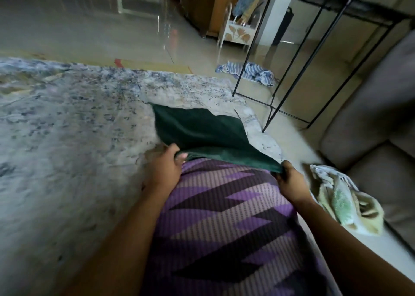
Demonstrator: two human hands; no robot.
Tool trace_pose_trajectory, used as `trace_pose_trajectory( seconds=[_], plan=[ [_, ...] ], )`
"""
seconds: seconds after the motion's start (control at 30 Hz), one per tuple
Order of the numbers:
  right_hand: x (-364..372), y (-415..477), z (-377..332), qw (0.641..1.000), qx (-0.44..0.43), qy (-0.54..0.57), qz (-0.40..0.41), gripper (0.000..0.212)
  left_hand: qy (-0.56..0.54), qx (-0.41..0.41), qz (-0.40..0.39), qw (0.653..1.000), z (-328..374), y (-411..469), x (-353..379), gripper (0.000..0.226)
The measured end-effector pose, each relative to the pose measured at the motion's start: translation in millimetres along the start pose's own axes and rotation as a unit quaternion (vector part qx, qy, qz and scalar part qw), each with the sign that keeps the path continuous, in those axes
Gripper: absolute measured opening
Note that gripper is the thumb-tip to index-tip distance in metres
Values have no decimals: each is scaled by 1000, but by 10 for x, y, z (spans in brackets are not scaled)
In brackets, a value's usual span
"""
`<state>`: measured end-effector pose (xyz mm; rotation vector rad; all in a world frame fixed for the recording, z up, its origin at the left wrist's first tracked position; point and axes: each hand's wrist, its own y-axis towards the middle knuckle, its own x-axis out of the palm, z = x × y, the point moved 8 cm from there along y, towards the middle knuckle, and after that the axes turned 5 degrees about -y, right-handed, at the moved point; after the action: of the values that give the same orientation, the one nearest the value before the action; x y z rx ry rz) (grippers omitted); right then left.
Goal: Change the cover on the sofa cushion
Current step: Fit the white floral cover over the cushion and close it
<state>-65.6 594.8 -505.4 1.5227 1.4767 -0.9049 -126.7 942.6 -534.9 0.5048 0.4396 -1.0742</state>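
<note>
– Two hands are shown: the left hand [165,164] and the right hand [290,180], fingers [182,157] pinched on the near edge of a dark green cover [202,129], held spread above the rug [67,116].
– How far along is the task judged?
– Partway: no cushion is seen inside it. Whether the purple patterned fabric [224,210] beneath is cushion or clothing cannot be told.

Dark green cover [202,132]; purple zigzag cushion [224,217]; seemingly blue-striped cloth [249,72].
</note>
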Motion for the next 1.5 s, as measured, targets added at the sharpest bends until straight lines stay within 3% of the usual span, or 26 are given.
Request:
trace_pose_trajectory(
  seconds=[0.2,0.33,0.47,0.6,0.8,0.93,1.03,1.13,1.17,1.3,1.4,1.5],
  plan=[
    [-895,-944,-191,993,0,-3,119,5,-155,70,-64,983,442,-635,-235,13],
    [-1453,-1345,-80,982,16,29,185,10,-158,108,-8,981,994,-772,-450,42],
    [-1877,-1744,188,975,59,64,204,14,-86,115,-25,989,1573,-1079,-528,38],
    [-2223,-2074,368,977,65,59,196,11,-113,143,-28,983,1998,-1442,-574,18],
    [-2394,-2354,656,973,27,69,218,16,-126,136,-1,983,2347,-1725,-628,16],
    [-2173,-2497,1017,948,70,198,239,16,-170,116,-30,978,2533,-1693,-535,10],
    [-1631,-2422,1450,915,184,319,165,18,-215,90,-64,970,2740,-1619,-376,13],
    [-1222,-2290,1603,834,187,513,78,18,-279,53,-46,958,2893,-1545,-202,15],
    [-1214,-2266,1599,828,164,530,76,20,-299,38,-37,953,2929,-1528,-155,15],
    [-1573,-2153,1634,850,81,484,194,24,-405,-32,-22,913,3047,-1450,-28,15],
    [-1974,-2167,1657,828,71,473,294,14,-426,-44,-12,904,3110,-1353,-93,18],
    [-2231,-2250,1746,804,64,483,339,18,-437,-51,-50,897,3107,-1385,-20,21]
  ],
)
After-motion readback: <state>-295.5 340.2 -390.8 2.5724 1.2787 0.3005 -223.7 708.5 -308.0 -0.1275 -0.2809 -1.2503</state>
